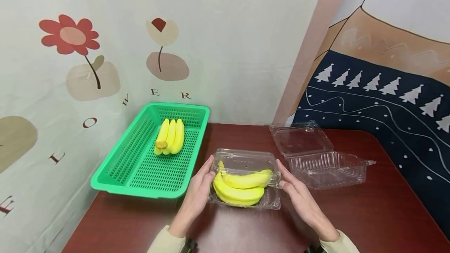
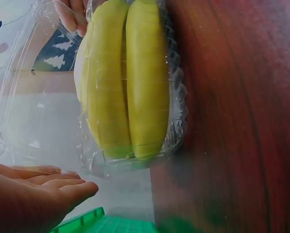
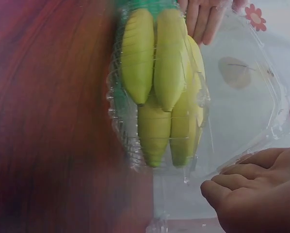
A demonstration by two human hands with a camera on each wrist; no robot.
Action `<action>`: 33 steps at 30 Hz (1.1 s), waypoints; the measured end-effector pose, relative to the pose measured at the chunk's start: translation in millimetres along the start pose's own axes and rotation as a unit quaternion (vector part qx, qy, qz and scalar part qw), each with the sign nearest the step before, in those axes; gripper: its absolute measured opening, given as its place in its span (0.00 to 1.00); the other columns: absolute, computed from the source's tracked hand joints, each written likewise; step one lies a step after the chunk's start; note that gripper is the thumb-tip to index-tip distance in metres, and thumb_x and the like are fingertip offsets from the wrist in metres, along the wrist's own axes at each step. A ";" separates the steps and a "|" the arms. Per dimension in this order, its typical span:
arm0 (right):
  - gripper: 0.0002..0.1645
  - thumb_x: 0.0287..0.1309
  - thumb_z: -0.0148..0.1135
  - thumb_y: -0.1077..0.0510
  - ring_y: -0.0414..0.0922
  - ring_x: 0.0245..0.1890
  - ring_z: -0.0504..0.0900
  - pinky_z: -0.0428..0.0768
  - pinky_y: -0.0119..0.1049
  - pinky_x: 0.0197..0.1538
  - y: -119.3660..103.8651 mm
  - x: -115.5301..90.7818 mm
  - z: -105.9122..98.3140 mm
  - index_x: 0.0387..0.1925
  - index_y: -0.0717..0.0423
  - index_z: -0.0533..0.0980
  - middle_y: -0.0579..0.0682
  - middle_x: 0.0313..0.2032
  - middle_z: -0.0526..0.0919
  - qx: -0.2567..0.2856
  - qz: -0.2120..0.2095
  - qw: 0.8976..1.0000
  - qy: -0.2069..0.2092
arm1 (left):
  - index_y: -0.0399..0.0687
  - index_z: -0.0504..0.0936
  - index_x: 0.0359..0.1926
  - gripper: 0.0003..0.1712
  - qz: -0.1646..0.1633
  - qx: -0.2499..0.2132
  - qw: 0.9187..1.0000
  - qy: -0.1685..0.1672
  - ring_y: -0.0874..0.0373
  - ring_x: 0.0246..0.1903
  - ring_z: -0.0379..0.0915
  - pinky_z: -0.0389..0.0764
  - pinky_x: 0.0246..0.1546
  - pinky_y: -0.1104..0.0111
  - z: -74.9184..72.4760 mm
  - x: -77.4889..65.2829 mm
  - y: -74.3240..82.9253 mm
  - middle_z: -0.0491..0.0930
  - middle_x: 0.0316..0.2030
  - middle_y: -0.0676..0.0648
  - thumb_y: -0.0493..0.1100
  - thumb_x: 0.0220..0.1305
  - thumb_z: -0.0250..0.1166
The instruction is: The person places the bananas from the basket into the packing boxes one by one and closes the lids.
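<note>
fingers (image 1: 203, 172) straight and close together, my left hand (image 1: 197, 193) and right hand (image 1: 303, 203) flank the box (image 1: 272, 205) at its raised lid (image 1: 246, 160). i see bananas (image 1: 239, 195) inside that box; right of it, a second box (image 1: 328, 173); left and beyond, a basket (image 1: 151, 173) holding another bunch (image 1: 178, 139).

The bare left hand (image 1: 197, 190) and bare right hand (image 1: 299, 196) are held apart, palms turned inward, fingers (image 1: 286, 171) straightened and pointed forward. The 2 bared wrists (image 1: 181, 222) are framed by cream-coloured cloth sleeves (image 1: 166, 241).
</note>
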State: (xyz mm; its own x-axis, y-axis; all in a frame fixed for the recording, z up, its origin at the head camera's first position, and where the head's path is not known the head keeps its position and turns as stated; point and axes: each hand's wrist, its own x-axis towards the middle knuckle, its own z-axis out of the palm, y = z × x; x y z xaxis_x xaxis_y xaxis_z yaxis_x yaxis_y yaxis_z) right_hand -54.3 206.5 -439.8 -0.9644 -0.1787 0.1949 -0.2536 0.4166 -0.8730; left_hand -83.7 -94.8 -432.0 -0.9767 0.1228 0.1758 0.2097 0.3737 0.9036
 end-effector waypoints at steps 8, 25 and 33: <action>0.38 0.72 0.55 0.61 0.52 0.75 0.59 0.54 0.14 0.66 1.6 -4.9 2.9 0.80 0.55 0.59 0.51 0.78 0.60 -0.051 -0.004 0.999 0.006 | 0.34 0.59 0.78 0.34 0.010 0.025 0.999 -0.029 0.47 0.77 0.52 0.54 0.75 0.51 -1.0 -6.0 -2.0 0.57 0.78 0.44 0.36 0.74 0.50; 0.48 0.58 0.64 0.65 0.52 0.75 0.59 0.53 0.13 0.64 12.4 -14.0 5.8 0.79 0.60 0.59 0.51 0.79 0.58 -0.112 0.022 0.993 -0.021 | 0.37 0.53 0.80 0.40 -0.006 0.078 0.992 -0.102 0.48 0.79 0.46 0.51 0.75 0.53 -1.9 -19.5 -14.4 0.47 0.81 0.48 0.36 0.71 0.56; 0.49 0.55 0.64 0.66 0.50 0.74 0.61 0.56 0.12 0.62 14.7 -13.3 4.7 0.78 0.61 0.60 0.53 0.78 0.59 -0.126 0.002 0.992 -0.012 | 0.38 0.49 0.81 0.43 -0.001 0.097 0.987 -0.129 0.50 0.79 0.42 0.50 0.76 0.52 -2.7 -20.2 -15.5 0.41 0.82 0.49 0.35 0.71 0.57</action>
State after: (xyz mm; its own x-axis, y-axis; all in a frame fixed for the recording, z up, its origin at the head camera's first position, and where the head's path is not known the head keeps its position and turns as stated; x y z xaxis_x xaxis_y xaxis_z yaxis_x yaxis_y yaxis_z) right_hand -44.9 210.8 -457.3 -0.9643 -0.1963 0.1779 -0.2630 0.6269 -0.7334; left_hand -67.3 -105.5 -448.4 -0.9385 0.3421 0.0469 0.2371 0.5396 0.8079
